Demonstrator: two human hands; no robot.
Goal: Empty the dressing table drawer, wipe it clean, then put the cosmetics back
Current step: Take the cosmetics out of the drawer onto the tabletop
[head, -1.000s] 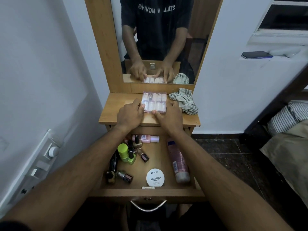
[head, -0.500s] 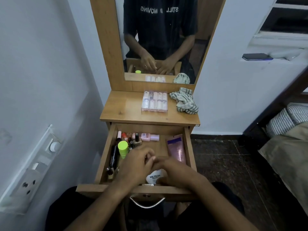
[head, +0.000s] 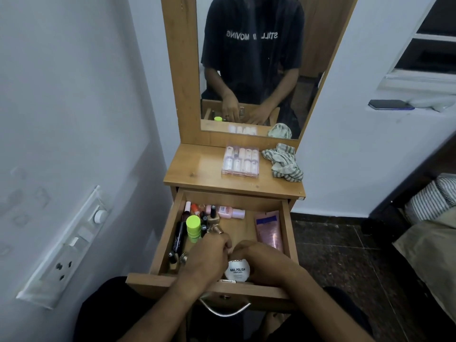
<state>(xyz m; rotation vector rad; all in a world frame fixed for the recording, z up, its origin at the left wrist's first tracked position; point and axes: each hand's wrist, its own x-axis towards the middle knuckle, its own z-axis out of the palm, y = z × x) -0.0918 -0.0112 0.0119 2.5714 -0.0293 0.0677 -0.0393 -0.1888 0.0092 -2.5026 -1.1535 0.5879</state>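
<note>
The dressing table drawer is pulled open and holds several cosmetics: a white round nail polish tub at the front, a pink tube on the right, a lime-green capped jar, a black mascara and small nail polish bottles at the back left. Both hands are inside the drawer front. My right hand curls round the right side of the white tub. My left hand has curled fingers at the tub's upper left edge; what they hold is hidden.
On the table top lie a clear case of small pink bottles and a striped cloth. A mirror stands behind. A wall with a socket panel is close on the left; bedding lies at the right.
A second ago both hands were on the clear case on the table top. They let it go, dropped into the drawer, and now close in around the white tub.
</note>
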